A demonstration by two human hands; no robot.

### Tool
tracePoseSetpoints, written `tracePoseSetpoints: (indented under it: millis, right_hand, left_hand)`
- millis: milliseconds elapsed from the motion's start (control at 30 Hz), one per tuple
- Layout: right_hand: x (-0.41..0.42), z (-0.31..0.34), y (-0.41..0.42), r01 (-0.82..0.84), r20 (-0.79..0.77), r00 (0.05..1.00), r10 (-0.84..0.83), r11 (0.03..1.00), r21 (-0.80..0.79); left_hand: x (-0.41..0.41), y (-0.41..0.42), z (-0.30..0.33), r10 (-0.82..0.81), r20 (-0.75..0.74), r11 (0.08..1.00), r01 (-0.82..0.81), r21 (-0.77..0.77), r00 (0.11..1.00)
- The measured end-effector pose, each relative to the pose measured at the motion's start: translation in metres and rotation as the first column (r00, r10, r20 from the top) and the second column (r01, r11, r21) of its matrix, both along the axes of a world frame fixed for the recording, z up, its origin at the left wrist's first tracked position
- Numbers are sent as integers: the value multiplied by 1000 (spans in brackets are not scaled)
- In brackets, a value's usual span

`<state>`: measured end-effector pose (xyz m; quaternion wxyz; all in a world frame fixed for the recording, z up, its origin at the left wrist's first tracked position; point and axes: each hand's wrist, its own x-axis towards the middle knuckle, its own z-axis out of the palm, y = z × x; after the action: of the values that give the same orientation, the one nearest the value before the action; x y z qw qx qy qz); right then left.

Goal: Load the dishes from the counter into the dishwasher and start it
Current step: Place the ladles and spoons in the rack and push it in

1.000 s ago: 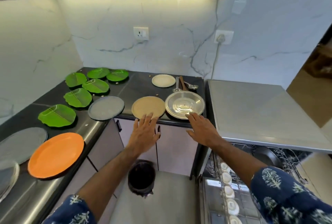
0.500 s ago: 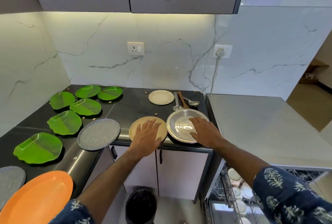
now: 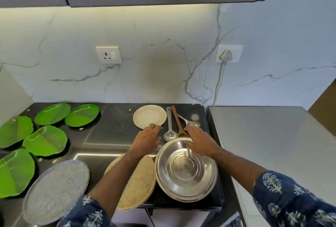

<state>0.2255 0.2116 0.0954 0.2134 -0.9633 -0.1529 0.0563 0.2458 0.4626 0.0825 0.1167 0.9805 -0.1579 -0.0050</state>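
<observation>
Dishes lie spread over the dark table (image 3: 112, 135) before you, and none of them holds anything you can make out. At the far left of the frame sit five green leaf-shaped plates (image 3: 44, 142), each with divided sections and all lying flat. Below them, in the lower left, a grey speckled plate (image 3: 56, 190) lies at the table's front edge. Right of it, a beige speckled plate (image 3: 140, 181) is partly hidden under your left forearm and pokes out past the edge. Just beside it, touching or slightly overlapping its right rim, sits a large steel dish (image 3: 185, 170), shiny and bare apart from a tiny dark speck at its centre. Farther up the frame, a small cream plate (image 3: 147, 115) lies near the marble wall. Right of that plate lie a steel ladle (image 3: 169, 124), a wooden spatula (image 3: 177, 121) and a steel spoon (image 3: 190, 122), fanned side by side.

Your left hand (image 3: 146, 141) reaches forward, palm down, fingers loosely spread, its tips at the near rim of the cream plate and gripping nothing. Your right hand (image 3: 199, 141) stretches over the far rim of the steel dish, palm down, fingers extended toward the spatula's head and the spoon's bowl; you cannot tell whether the fingertips touch them.
</observation>
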Motion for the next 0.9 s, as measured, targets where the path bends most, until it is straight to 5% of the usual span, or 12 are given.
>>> tracePoseSetpoints:
  millis: [267,500,633,900]
  right_hand:
    - [66,-33,7,48,-115,992,-53,998,-48]
    - [87,-35,7,123,-131,983,-130,990,-62]
    - [88,-37,0,189,-126,974,-187,982,2]
    - [82,-43,-11,255,-165,956,-241,964,73]
  left_hand:
    - [89,-13,-24,-241,-17,908,232,348,970]
    - [152,-35,-45,-588,-32,650,495,577,808]
    - [165,-45,-53,-703,-72,530,589,610,708]
    - [180,-37,-45,-796,-101,457,703,545,597]
